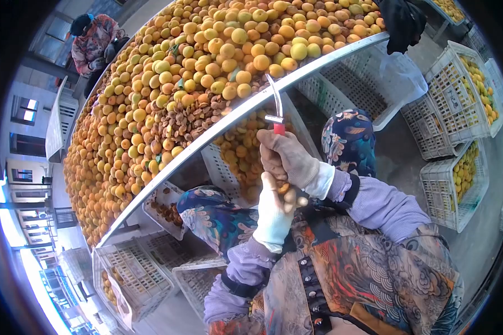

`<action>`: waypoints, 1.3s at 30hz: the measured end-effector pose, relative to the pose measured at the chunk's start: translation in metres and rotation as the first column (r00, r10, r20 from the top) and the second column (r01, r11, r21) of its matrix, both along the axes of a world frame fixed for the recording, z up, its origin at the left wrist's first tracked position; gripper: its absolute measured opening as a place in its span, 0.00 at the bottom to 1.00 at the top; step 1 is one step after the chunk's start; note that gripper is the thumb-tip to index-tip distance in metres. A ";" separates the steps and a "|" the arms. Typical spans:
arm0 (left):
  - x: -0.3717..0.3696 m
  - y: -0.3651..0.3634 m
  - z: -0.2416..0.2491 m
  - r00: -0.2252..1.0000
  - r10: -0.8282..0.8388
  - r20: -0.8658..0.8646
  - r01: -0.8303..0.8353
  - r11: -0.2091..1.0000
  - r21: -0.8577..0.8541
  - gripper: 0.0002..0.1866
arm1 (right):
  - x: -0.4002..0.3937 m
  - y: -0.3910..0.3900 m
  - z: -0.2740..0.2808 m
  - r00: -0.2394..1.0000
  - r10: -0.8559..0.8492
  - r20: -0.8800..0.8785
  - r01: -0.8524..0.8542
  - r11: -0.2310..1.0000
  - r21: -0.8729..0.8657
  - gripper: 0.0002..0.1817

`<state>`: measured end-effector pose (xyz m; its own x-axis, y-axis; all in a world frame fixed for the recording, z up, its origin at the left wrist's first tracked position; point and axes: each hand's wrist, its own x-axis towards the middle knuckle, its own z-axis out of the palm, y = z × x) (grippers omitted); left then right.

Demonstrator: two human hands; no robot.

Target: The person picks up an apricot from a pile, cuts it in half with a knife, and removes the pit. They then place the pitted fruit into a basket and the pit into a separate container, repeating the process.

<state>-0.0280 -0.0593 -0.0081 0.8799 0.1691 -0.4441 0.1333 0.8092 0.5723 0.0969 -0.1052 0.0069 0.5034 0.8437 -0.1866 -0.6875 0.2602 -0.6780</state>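
My right hand (289, 159), in a worn tan work glove, is closed around the red handle of a curved metal pitting knife (278, 100). Its thin blade points up, past the white edge of the table. Just below, my left hand (276, 209), in a white glove with tan fingertips, has its fingers curled around an apricot (285, 191), partly hidden between the two hands. Beyond the table edge lies a broad heap of apricots (167, 84), with brown pits (193, 118) piled near the rim.
Under the table edge a crate (221, 167) holds apricot pieces. Stacked crates (425, 120) of fruit stand at right, more crates (131, 268) at lower left. A person (92, 44) sits across the table; a dark glove (399, 25) shows at top right.
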 end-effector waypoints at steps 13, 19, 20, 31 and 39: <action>-0.001 -0.001 -0.005 0.981 0.157 -0.115 -0.167 0.982 -0.083 0.21 | -0.006 0.013 0.006 0.999 0.039 0.020 -0.041 0.991 0.130 0.22; 0.012 0.025 -0.017 0.995 0.030 0.100 0.003 0.947 -0.320 0.22 | 0.006 0.020 0.003 0.991 0.044 -0.124 -0.036 0.997 0.069 0.19; 0.015 0.026 -0.009 0.998 0.036 0.049 -0.020 0.953 -0.304 0.22 | 0.007 0.021 0.007 0.987 -0.017 -0.159 0.021 1.000 0.022 0.19; 0.089 0.166 0.040 0.894 0.439 0.087 -0.300 0.445 0.844 0.15 | 0.032 0.010 0.017 0.952 -0.256 -0.169 0.266 0.963 0.034 0.21; 0.054 0.167 0.056 0.933 0.338 0.125 -0.287 0.489 0.824 0.11 | 0.043 0.004 0.011 0.966 -0.190 -0.174 0.200 0.979 0.041 0.19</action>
